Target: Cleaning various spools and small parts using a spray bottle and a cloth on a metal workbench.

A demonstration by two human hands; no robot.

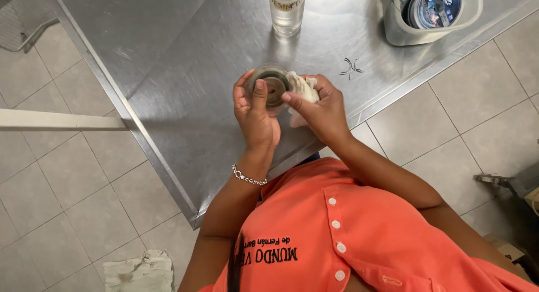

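My left hand [254,113] grips a small clear glass jar [272,84] above the steel table [185,73], its open mouth facing the camera, thumb across the rim. Pressed against the jar's right side is a crumpled white cloth [304,90], which my right hand [319,109] holds bunched in its fingers. A silver bracelet [247,178] circles my left wrist. Both hands meet over the table's near part, close to my orange shirt.
A clear bottle [287,10] stands at the table's far edge. A white container [429,14] holding round items sits at the back right. A dirty rag [139,271] lies on the tiled floor at the lower left. A pale bar [56,120] juts from the left.
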